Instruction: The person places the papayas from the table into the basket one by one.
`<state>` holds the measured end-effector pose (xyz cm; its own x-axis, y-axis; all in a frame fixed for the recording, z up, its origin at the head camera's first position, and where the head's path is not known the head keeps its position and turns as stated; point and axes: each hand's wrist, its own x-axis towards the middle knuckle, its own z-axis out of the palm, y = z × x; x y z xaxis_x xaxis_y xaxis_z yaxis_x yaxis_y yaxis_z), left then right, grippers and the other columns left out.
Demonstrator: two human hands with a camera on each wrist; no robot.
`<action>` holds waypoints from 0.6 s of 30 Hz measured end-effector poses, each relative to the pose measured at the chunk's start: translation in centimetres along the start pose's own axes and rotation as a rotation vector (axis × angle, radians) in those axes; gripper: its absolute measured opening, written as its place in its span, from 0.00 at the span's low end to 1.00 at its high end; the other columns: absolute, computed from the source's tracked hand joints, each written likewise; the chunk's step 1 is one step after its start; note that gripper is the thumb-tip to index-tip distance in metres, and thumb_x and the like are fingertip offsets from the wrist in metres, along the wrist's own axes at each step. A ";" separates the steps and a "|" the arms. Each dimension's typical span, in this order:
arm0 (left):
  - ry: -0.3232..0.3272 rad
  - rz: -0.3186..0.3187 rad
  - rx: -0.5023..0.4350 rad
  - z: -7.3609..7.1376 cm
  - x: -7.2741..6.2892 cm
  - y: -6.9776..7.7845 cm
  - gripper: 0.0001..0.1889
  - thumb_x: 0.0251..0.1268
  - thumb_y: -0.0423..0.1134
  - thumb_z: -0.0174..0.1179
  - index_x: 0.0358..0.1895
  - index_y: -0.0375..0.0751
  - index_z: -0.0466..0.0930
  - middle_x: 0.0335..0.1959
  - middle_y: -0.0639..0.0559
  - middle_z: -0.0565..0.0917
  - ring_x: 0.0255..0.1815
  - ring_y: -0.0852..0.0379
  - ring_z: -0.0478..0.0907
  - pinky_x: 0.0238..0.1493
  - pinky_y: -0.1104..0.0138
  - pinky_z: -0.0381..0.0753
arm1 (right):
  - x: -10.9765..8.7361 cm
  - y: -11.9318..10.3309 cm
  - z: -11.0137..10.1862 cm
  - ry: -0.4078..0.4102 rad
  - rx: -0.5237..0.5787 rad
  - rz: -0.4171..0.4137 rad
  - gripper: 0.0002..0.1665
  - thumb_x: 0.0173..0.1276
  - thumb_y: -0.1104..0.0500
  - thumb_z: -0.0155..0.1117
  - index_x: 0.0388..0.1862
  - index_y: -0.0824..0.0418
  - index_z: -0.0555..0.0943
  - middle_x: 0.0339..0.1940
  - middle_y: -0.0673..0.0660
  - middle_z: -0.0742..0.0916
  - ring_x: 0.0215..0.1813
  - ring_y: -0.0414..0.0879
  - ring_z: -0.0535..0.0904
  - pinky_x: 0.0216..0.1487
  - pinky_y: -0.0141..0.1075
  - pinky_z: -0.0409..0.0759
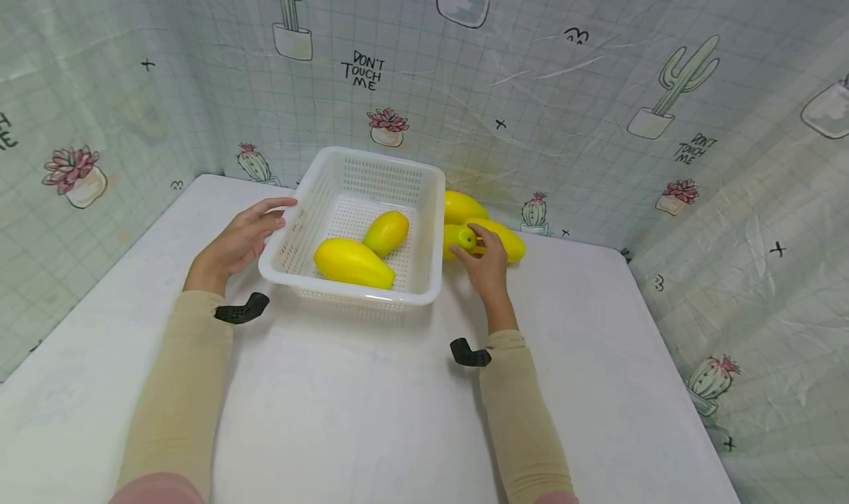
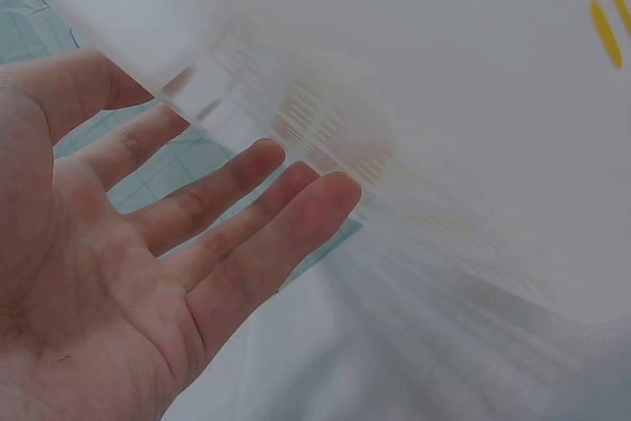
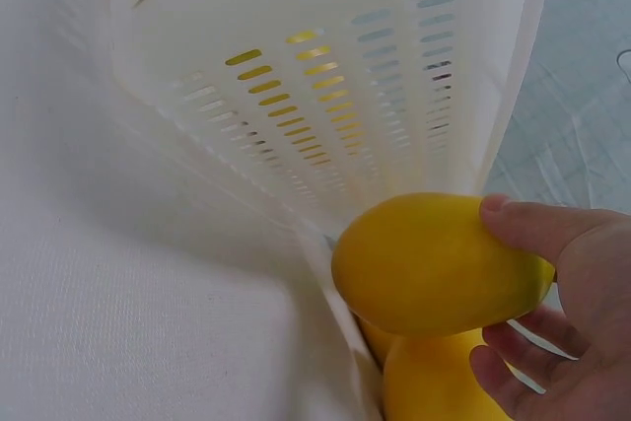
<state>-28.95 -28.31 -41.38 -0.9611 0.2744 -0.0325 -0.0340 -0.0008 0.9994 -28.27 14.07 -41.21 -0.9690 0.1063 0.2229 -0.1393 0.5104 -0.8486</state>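
A white plastic basket [image 1: 354,291] with slotted sides holds a long yellow papaya [image 1: 351,261] and a smaller yellow-green fruit [image 1: 388,233]. My left hand [image 1: 232,247] grips its left rim between thumb and forefinger; the other fingers [image 2: 320,214] extend loosely beside the wall. To the basket's right, my right hand [image 1: 489,267] pinches a yellow papaya with a greenish end [image 3: 434,263], thumb above and fingers below. That papaya is close against the basket's outer wall. Beyond it lie two more yellow fruits, one at the back [image 1: 464,207] and one to the right [image 1: 509,241].
The white table [image 1: 345,401] carries the basket and fruit. Close behind them hangs a curtain [image 1: 544,106] printed with cacti, and it continues along both sides. A black wrist device [image 1: 242,309] is near the left sleeve, and another [image 1: 469,353] near the right.
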 end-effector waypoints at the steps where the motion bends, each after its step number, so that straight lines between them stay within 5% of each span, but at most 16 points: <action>1: 0.000 0.001 0.000 0.0 0.0 0.0 0.26 0.74 0.42 0.51 0.72 0.52 0.60 0.67 0.53 0.67 0.55 0.59 0.76 0.48 0.71 0.83 | -0.1 0.0 0.0 0.001 0.005 -0.004 0.34 0.60 0.52 0.72 0.65 0.56 0.74 0.61 0.60 0.76 0.59 0.54 0.74 0.61 0.44 0.78; 18: -0.008 0.008 -0.003 0.0 -0.1 0.0 0.26 0.74 0.42 0.50 0.73 0.52 0.60 0.69 0.50 0.65 0.55 0.59 0.75 0.48 0.71 0.83 | -0.6 0.3 -0.2 0.039 0.029 0.006 0.33 0.62 0.49 0.70 0.65 0.54 0.73 0.61 0.58 0.76 0.60 0.52 0.73 0.62 0.44 0.78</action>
<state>-28.89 -28.35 -41.35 -0.9591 0.2819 -0.0247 -0.0273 -0.0056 0.9996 -27.67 14.31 -41.53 -0.9613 0.1424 0.2357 -0.1400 0.4846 -0.8635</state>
